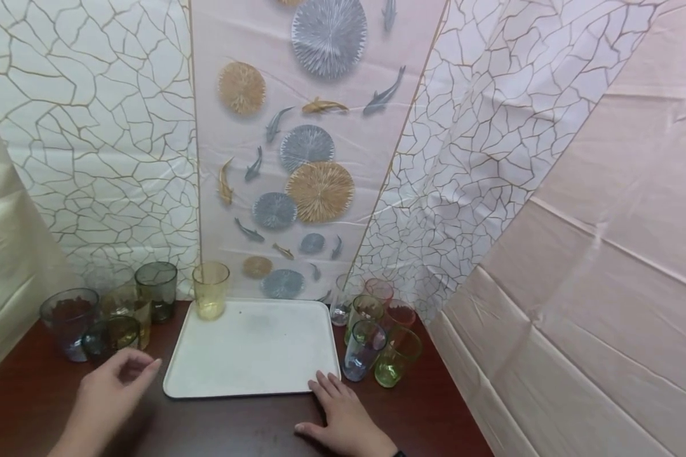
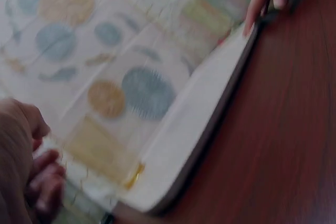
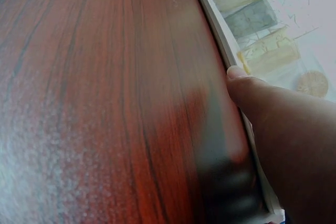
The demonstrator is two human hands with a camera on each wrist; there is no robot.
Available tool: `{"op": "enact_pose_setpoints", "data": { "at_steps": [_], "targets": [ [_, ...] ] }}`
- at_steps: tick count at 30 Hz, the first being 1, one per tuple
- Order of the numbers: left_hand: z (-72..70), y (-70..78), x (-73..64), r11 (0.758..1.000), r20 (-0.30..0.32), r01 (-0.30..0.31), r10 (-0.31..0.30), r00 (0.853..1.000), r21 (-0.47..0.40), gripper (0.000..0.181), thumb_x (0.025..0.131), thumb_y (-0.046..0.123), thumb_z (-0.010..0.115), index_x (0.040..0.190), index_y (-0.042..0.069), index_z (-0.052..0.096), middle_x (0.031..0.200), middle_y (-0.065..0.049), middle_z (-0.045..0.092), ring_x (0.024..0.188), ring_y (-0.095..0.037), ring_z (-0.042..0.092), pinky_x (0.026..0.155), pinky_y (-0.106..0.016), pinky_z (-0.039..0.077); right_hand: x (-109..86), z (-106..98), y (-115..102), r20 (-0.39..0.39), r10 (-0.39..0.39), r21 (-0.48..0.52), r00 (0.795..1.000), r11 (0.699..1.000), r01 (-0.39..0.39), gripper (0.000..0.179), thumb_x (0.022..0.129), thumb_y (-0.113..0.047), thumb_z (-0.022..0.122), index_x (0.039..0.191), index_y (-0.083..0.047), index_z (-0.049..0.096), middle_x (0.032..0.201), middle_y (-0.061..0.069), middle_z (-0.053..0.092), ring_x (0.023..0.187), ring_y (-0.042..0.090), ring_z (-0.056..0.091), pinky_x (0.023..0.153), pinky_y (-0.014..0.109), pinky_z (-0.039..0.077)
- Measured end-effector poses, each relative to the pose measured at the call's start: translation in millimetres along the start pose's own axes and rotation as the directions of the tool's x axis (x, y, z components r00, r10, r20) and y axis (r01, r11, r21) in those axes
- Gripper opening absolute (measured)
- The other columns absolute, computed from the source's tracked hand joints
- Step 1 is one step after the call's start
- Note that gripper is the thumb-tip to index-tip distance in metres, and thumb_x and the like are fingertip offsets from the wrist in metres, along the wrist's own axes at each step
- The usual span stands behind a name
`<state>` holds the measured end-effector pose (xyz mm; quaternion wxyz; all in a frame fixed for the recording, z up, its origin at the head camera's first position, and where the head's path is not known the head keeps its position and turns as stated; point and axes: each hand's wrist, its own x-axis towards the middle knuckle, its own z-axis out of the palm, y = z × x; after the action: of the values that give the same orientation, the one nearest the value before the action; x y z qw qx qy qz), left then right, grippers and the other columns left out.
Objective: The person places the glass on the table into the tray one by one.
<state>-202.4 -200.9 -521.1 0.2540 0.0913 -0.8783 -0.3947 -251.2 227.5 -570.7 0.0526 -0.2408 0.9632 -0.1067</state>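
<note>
My left hand point(image 1: 111, 387) is at the tray's left, its fingers loosely bent with nothing in them. Just beyond its fingertips stands a dark glass point(image 1: 111, 336), partly overlapped by the hand in the head view. A white tray point(image 1: 251, 355) with a dark edge lies on the table. On its back left corner stands a yellow glass tumbler point(image 1: 210, 298). My right hand point(image 1: 345, 416) rests by the tray's front right corner, fingers spread and fingertips at the rim. In the left wrist view, the fingers point(image 2: 47, 182) of the left hand hold nothing.
At left stand a bluish glass point(image 1: 71, 327), an amber glass point(image 1: 143, 311) and a smoky glass point(image 1: 161, 292). Several tinted glasses cluster right of the tray, including a blue glass point(image 1: 363, 355) and a green glass point(image 1: 397, 362). Patterned cloth point(image 1: 320, 146) hangs behind the dark wooden table point(image 1: 251, 425).
</note>
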Motion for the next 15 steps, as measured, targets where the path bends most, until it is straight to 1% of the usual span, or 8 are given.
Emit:
{"op": "enact_pose_setpoints", "data": {
  "at_steps": [2,4,5,7,9,11,13,15],
  "targets": [
    [-8.1,-8.2,-4.2,0.999,-0.056,0.035,-0.036,0.998,-0.022,0.023,0.092,0.037,0.079,0.083,0.018,0.07,0.074,0.004,0.069,0.064,0.001,0.054,0.055,-0.016,0.042,-0.3,-1,-1,0.006,0.0,0.003,1.0,1.0,0.0,0.1,0.086,-0.089,0.046,0.162,-0.025,0.041,0.17,0.0,0.029,0.155,0.026,0.022,0.119,0.06,0.03],
    [-15.4,-14.8,-7.1,0.996,-0.11,0.07,-0.076,0.991,-0.058,0.025,0.09,0.035,0.081,0.077,0.018,0.068,0.066,0.008,0.064,0.06,0.001,0.051,0.053,-0.015,0.039,-0.8,-2,-1,0.006,-0.001,0.001,1.0,1.0,0.001,0.1,0.086,-0.089,0.047,0.162,-0.025,0.041,0.17,0.0,0.029,0.154,0.026,0.022,0.119,0.059,0.031],
    [-18.5,-17.1,-7.8,0.992,-0.136,0.096,-0.107,0.985,-0.082,0.026,0.089,0.035,0.082,0.076,0.018,0.067,0.063,0.01,0.062,0.059,0.001,0.05,0.053,-0.015,0.038,-0.9,-2,-1,0.005,-0.001,-0.001,1.0,1.0,0.001,0.1,0.086,-0.089,0.047,0.162,-0.025,0.041,0.17,0.0,0.029,0.154,0.026,0.022,0.119,0.059,0.031],
    [-24.5,-20.6,-7.6,0.981,-0.179,0.15,-0.172,0.969,-0.126,0.026,0.087,0.034,0.084,0.079,0.016,0.066,0.062,0.012,0.058,0.058,0.002,0.049,0.052,-0.013,0.037,-1.1,-2,-1,0.0,-0.002,-0.005,1.0,1.0,0.002,0.1,0.086,-0.088,0.047,0.162,-0.024,0.042,0.17,0.0,0.029,0.154,0.026,0.022,0.119,0.059,0.03],
    [-29.5,-23.9,-4.6,0.968,-0.211,0.202,-0.231,0.95,-0.15,0.03,0.084,0.034,0.087,0.088,0.014,0.065,0.068,0.012,0.057,0.059,0.007,0.048,0.055,-0.011,0.037,-1.1,-1,-1,-0.005,-0.003,-0.007,1.0,1.0,0.003,0.1,0.086,-0.088,0.048,0.162,-0.025,0.042,0.17,0.0,0.029,0.154,0.026,0.022,0.119,0.059,0.031],
    [-33.2,-27.1,0.1,0.958,-0.215,0.244,-0.273,0.938,-0.151,0.043,0.082,0.036,0.088,0.103,0.01,0.061,0.082,0.007,0.058,0.063,0.011,0.046,0.059,-0.01,0.037,-1.0,-1,-1,-0.007,-0.002,-0.007,1.0,1.0,0.002,0.1,0.086,-0.088,0.048,0.162,-0.025,0.041,0.17,0.0,0.029,0.154,0.026,0.022,0.119,0.059,0.03],
    [-35.1,-31.6,5.9,0.953,-0.199,0.268,-0.292,0.936,-0.139,0.059,0.081,0.038,0.088,0.119,0.006,0.056,0.098,0.001,0.057,0.069,0.012,0.046,0.063,-0.01,0.036,-1.0,-1,-1,-0.009,-0.002,-0.008,1.0,1.0,0.002,0.1,0.086,-0.088,0.048,0.162,-0.025,0.041,0.17,0.0,0.029,0.154,0.026,0.022,0.119,0.059,0.03],
    [-35.3,-35.7,11.5,0.952,-0.171,0.284,-0.301,0.938,-0.114,0.076,0.08,0.042,0.088,0.132,0.002,0.049,0.113,-0.009,0.053,0.079,0.004,0.05,0.065,-0.012,0.036,-0.7,-1,-1,-0.009,-0.003,-0.011,1.0,1.0,0.003,0.1,0.086,-0.089,0.047,0.162,-0.025,0.041,0.17,0.0,0.029,0.154,0.026,0.023,0.119,0.059,0.03]
  ]
}}
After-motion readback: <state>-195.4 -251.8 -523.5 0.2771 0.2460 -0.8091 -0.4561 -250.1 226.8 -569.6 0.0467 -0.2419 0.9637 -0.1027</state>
